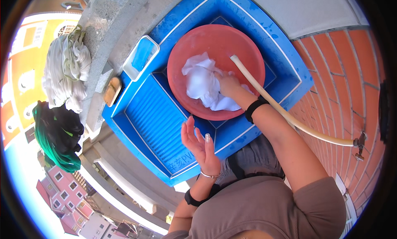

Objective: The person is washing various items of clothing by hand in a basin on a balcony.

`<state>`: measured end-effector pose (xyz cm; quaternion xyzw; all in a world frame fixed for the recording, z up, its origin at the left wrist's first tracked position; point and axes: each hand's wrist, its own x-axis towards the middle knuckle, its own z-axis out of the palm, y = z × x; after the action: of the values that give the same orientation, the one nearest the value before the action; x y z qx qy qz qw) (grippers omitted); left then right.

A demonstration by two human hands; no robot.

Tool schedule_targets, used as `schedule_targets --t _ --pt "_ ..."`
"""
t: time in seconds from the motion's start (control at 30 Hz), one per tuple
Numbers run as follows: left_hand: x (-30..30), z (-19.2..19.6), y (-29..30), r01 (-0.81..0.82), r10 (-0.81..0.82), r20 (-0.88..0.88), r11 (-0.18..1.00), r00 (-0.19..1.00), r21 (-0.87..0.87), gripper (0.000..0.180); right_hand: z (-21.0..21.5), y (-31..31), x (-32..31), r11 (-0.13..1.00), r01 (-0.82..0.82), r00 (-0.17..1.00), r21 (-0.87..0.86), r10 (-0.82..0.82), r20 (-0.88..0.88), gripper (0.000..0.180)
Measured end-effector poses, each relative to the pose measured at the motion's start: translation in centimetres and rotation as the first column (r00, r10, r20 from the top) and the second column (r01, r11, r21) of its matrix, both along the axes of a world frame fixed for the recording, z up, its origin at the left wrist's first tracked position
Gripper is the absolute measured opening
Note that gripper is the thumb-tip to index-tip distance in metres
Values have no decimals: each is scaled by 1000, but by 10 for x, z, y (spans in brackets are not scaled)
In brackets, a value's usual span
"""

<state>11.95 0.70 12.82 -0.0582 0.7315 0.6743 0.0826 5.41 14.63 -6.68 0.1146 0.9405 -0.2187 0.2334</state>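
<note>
- Right hand reaches down into a white cloth, fingers partly buried in its folds; whether they are closed on it cannot be told.
- Left hand holds nothing: it is raised near the front of the blue sink, fingers apart from the thumb.
- The cloth lies bunched inside a round red basin, which sits in the sink's deep part.
- It looks white with a faint bluish-lilac cast, thin, crumpled into soft peaks and creases; its middle is blurred, and a bit shows past the right wrist.
- A cream hose ends over the basin.
- Dark writing, characters followed by Latin letters, runs along the near end of the ribbed blue washboard.
- No label can be made out on the cloth.
</note>
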Motion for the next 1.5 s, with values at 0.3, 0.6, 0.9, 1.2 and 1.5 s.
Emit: schedule_targets --t 0.3,0.6,0.9,1.2,1.5 --pt "-90 -151 -30 439 -506 23 723 862 -534 64 52 10 -35 792 315 949 -523 -248 197 71" --pt "-117 -206 18 533 -250 471 444 846 -720 79 67 4 -12 962 261 961 -84 -251 116 65" --pt "-124 -229 -11 637 -384 509 433 770 -637 71 -57 -13 -9 932 363 930 27 -364 55 56" --pt "-129 -133 -55 643 -352 587 647 729 -410 41 -56 4 -17 560 637 572 -530 -804 -161 47" --pt "-116 -115 -63 458 -319 343 742 883 -489 44 -29 2 -5 679 625 680 -386 -716 -159 38"
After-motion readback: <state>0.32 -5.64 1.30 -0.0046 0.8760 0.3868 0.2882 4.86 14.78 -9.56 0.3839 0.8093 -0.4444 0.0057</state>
